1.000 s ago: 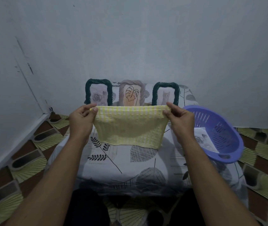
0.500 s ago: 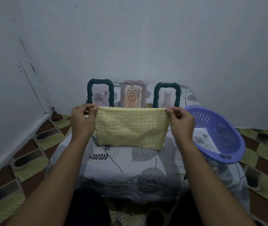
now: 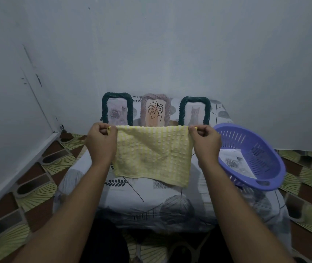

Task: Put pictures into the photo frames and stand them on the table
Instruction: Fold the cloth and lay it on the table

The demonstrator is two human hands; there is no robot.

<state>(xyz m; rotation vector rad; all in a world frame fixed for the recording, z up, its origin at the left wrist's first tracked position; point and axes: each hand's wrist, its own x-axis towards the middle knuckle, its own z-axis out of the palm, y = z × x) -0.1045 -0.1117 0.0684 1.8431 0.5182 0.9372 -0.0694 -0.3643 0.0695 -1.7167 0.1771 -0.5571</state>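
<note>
Pale blue-grey wall [image 3: 170,44] fills the view above and behind the yellow cloth [image 3: 153,152]. Patterned floor tiles [image 3: 37,186] in brown and green spread out to the left and right of the cloth. Beneath it sits the surface [image 3: 151,196], covered in a white sheet printed with grey and black leaves. Just right of the cloth a purple slotted basket [image 3: 261,184] stands on the surface, tipped toward the person.

The cloth hangs spread flat. The left hand [image 3: 101,143] holds its top left corner and the right hand [image 3: 206,143] its top right corner. The left fingers [image 3: 102,128] and right fingers [image 3: 200,130] are curled, pinching the corners against the thumbs. Whether the lower hem touches the surface I cannot tell.

Three filled photo frames stand upright in a row behind the cloth, against the wall. They are a dark green rope frame [image 3: 117,111] with a rose, a brown frame [image 3: 155,110] with a leaf drawing, and a second green frame [image 3: 194,111] with a cat. The cloth's top edge hides their bottoms. To the right of the cloth, a loose rose picture [image 3: 234,162] lies inside the basket.
</note>
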